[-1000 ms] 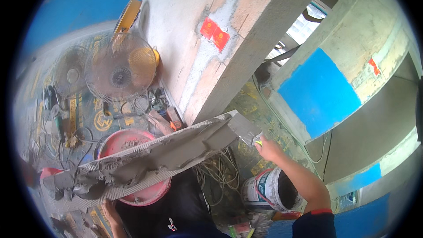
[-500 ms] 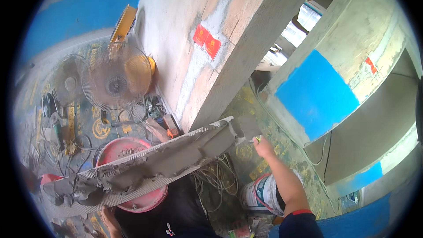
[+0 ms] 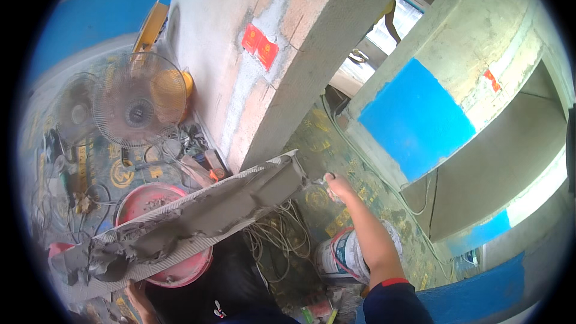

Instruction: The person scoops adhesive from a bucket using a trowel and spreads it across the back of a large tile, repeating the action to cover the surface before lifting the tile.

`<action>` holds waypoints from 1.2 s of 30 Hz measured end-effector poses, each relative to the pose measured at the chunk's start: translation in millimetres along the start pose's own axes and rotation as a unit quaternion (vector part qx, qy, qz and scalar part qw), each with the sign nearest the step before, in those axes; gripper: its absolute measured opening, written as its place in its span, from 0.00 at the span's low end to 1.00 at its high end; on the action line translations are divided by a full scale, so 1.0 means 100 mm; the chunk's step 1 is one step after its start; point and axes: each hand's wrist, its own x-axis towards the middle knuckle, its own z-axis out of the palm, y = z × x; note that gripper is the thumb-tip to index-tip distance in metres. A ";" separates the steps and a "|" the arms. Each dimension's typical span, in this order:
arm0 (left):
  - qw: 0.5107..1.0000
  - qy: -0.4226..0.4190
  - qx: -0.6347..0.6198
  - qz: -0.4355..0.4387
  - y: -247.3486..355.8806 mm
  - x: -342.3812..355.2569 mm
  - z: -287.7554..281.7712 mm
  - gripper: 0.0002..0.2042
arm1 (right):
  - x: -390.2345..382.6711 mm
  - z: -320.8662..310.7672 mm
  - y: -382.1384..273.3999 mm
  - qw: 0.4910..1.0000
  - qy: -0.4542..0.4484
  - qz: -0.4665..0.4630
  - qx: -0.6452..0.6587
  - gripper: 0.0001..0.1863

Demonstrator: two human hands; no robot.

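Note:
A long, narrow tile strip (image 3: 171,254) with a ribbed back slants across in front of me, its right end farther away. Grey mortar (image 3: 240,197) coats its middle, fairly smooth toward the right end and heaped in lumps at the left. My right hand (image 3: 339,186) is closed round the handle of a trowel (image 3: 314,182), whose blade is tilted at the strip's right end. At the near left edge my left hand (image 3: 139,301) grips the strip from below, its fingers partly hidden. Under the strip sits a pink tub (image 3: 195,271) with mortar residue.
A white bucket (image 3: 329,262) stands below my right forearm, beside coiled cable (image 3: 279,237). Two fan guards (image 3: 139,105), a yellow level (image 3: 150,27) and tools lie at the left. A wall corner (image 3: 264,126) rises ahead; a person (image 3: 391,18) shows through the opening.
The trowel blade, flat over the strip's right end before, is now tilted and nearly edge-on there. Mortar near that end looks smoother. The whole scene has shifted left as my view turned.

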 end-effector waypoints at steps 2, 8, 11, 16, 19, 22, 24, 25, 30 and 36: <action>0.998 -0.045 -0.025 -0.026 -0.02 0.05 0.35 0.17 | 0.27 -0.42 0.61 0.969 0.166 -0.034 -0.180 0.25; 0.999 0.008 -0.044 0.009 -0.29 0.08 -0.21 0.18 | -0.27 0.08 0.36 0.972 0.137 -0.123 -0.149 0.30; 0.999 -0.022 -0.041 -0.026 -0.17 0.06 -0.03 0.19 | -1.43 0.30 0.04 0.995 0.053 -0.008 0.078 0.26; 0.999 -0.020 -0.035 -0.025 -0.08 0.10 0.05 0.17 | -2.43 1.34 0.06 0.967 0.009 -0.248 -0.051 0.29; 0.999 -0.027 -0.015 -0.034 -0.15 0.12 -0.13 0.18 | -2.44 1.73 0.25 0.943 0.081 -0.303 -0.116 0.29; 0.992 -0.101 0.071 0.016 -0.46 0.39 -0.64 0.18 | -2.22 1.66 0.45 0.953 0.126 -0.240 -0.137 0.29; 0.996 -0.082 0.029 -0.006 -0.52 0.39 -0.61 0.20 | -2.07 1.40 0.51 0.963 0.160 -0.161 -0.143 0.29; 0.997 -0.073 0.007 -0.015 -0.55 0.40 -0.59 0.20 | -1.96 1.27 0.59 0.969 0.162 -0.123 -0.137 0.30; 0.996 -0.028 -0.076 -0.045 -0.64 0.45 -0.42 0.22 | -1.55 0.72 0.98 0.952 0.242 -0.081 -0.167 0.29; 0.996 -0.025 -0.076 -0.038 -0.71 0.50 -0.38 0.22 | -1.23 0.37 0.93 0.980 0.195 -0.028 -0.006 0.20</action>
